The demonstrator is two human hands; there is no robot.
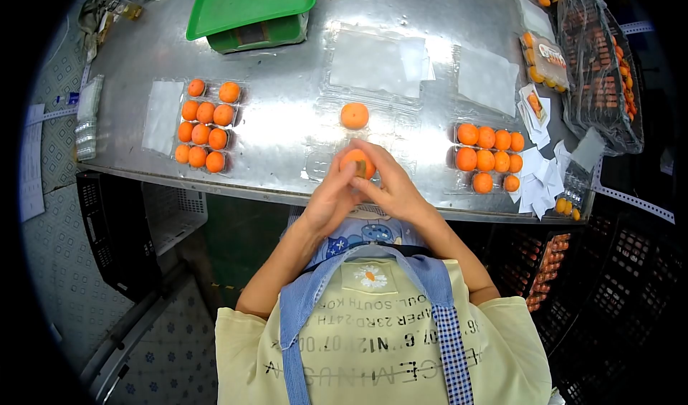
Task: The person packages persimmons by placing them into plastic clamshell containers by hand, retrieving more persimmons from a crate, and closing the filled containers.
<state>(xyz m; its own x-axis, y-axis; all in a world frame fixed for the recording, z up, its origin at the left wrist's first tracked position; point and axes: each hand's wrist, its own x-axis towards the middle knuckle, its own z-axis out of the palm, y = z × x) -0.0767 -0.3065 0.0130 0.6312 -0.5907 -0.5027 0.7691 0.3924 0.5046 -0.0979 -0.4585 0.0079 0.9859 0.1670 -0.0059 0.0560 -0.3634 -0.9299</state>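
Both my hands meet at the table's front edge around one orange fruit. My left hand cups it from the left, and my right hand closes over it from the right. A small brownish-green spot or piece shows on the fruit near my fingertips; I cannot make out which. Just beyond my hands another orange fruit sits on a clear plastic tray. To the left stands a clear tray of several orange fruits, and to the right another such group.
A green tray lies at the back left of the metal table. White sheets lie behind the middle tray. Paper slips, a packed fruit box and a plastic-lined crate are at the right. Black crates stand below.
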